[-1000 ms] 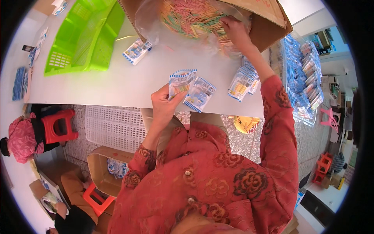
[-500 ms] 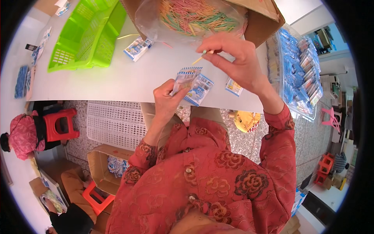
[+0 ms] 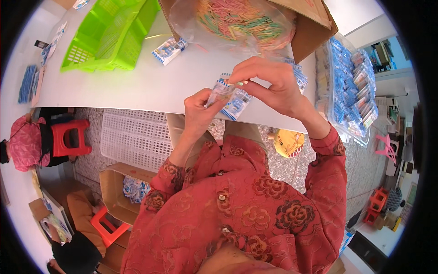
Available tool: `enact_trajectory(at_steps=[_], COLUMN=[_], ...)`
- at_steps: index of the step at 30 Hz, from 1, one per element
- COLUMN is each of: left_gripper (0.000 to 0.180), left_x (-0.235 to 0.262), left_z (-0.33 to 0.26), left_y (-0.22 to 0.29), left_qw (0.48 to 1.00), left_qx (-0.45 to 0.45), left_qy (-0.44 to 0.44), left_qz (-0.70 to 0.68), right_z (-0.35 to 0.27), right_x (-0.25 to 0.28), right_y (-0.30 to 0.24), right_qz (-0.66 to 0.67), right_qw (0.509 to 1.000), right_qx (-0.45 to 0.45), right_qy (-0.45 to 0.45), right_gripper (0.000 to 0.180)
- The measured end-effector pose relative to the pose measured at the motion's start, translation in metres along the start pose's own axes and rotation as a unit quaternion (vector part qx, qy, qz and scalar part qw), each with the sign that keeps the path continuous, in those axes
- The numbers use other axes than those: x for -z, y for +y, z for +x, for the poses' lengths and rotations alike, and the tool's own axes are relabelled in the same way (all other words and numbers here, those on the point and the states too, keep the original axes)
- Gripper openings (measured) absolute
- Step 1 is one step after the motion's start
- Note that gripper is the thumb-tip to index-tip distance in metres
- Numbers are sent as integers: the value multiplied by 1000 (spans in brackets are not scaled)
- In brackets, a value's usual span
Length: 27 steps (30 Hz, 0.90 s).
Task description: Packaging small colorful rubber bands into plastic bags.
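My left hand (image 3: pixel 197 112) pinches a small clear packet with blue print (image 3: pixel 219 95), upright near the table's front edge. Just behind the packet's mouth is my right hand (image 3: pixel 271 84), its thumb and fingers closed on thin pastel sticks (image 3: pixel 238 83). The sticks' lower ends are at the packet's opening; how far in they reach is hidden. A second blue-and-white packet (image 3: pixel 237 104) overlaps the first; whether my left hand also holds it, I cannot tell. Beyond my hands, many pink, yellow and green sticks (image 3: pixel 242 18) fill a clear bag in a cardboard box (image 3: pixel 315 34).
A green basket (image 3: pixel 107 39) stands at the back left, near a loose packet (image 3: pixel 169 50). Filled packets crowd a clear bin (image 3: pixel 325 86) on the right. Below the table are a white crate (image 3: pixel 132 137) and a cardboard box (image 3: pixel 112 187). Two people sit at left.
My right hand has come down toward my left, bringing the sticks to the packet's mouth. The view has shifted slightly. My left hand keeps its grip on the packet.
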<state>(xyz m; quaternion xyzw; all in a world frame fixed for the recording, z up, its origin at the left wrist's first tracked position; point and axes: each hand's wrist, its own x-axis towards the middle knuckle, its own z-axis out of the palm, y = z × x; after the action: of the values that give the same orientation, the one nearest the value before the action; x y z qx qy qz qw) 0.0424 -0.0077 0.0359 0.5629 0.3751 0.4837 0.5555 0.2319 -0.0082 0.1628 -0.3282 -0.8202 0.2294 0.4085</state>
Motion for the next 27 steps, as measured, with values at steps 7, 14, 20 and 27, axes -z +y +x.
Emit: enact_trajectory(at_steps=[7,14,20,27], left_gripper=[10,11,11,10], left_x=[1,1,3,1], left_z=[0,1,0,-1], left_y=[1,9,7,7], left_qw=[1000,996,995,996], left_qx=[-21,-56,-56,-40], left_qy=[-5,-23,-36,-54], left_qz=[23,69,68,58], right_z=[0,0,-3,-6], right_x=[0,-2,-2,-4], right_y=[-4,6,10,16], right_qz=[111,168,154,209], right_qw=[979,954,961,954], right_qx=[-171,-247,-232,-213], right_qy=[-7,5,-4,23], right_gripper=[13,11,9,9])
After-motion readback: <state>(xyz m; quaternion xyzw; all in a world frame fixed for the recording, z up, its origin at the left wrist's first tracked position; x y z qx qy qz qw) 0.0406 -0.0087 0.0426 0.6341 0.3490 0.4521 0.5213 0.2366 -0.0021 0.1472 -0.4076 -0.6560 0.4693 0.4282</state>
